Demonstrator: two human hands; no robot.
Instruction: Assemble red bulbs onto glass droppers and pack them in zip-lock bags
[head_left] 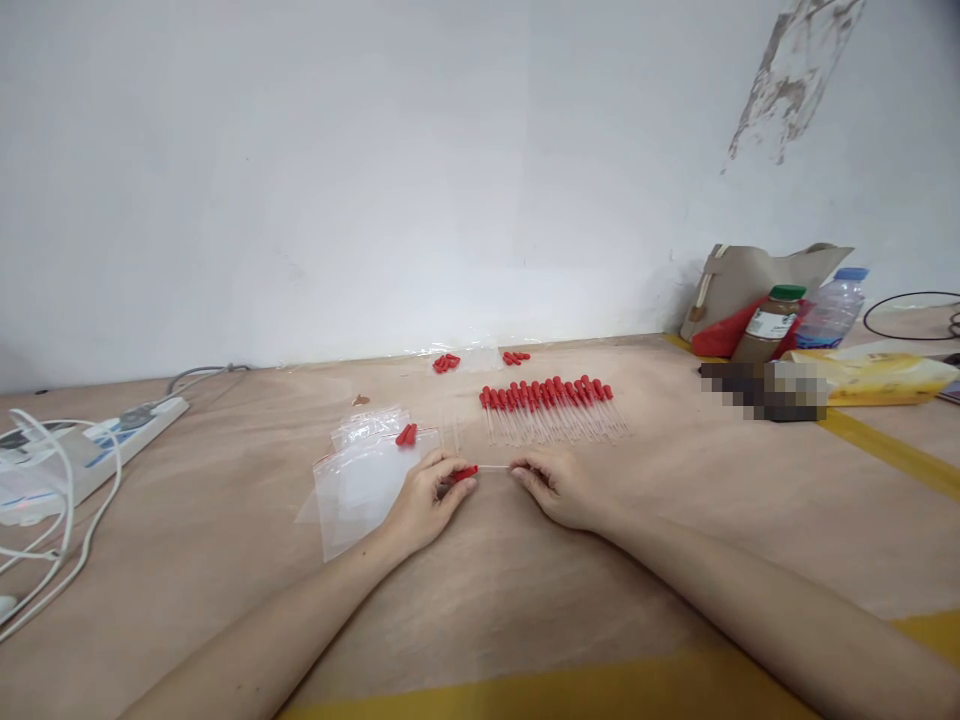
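Observation:
My left hand (431, 498) pinches a red rubber bulb (466, 473), its open end facing right. Between thumb and fingers, my right hand (551, 483) grips a thin clear tube (493, 468). The tube lies level and its left end meets the bulb; how deep it sits inside I cannot tell. Beyond my hands, a row of droppers with red bulbs (546, 394) lies side by side, tubes toward me. A few loose clear tubes (451, 433) rest just past my left hand. Two loose red bulbs (406, 435) lie on clear zip bags (360, 500) to the left.
More loose red bulbs (446, 364) lie near the wall, with a smaller group (516, 358) beside them. At left is a white power strip (142, 440) with tangled cables. At right stand a bag (757, 280), a green-capped bottle (769, 328) and a clear bottle (832, 310).

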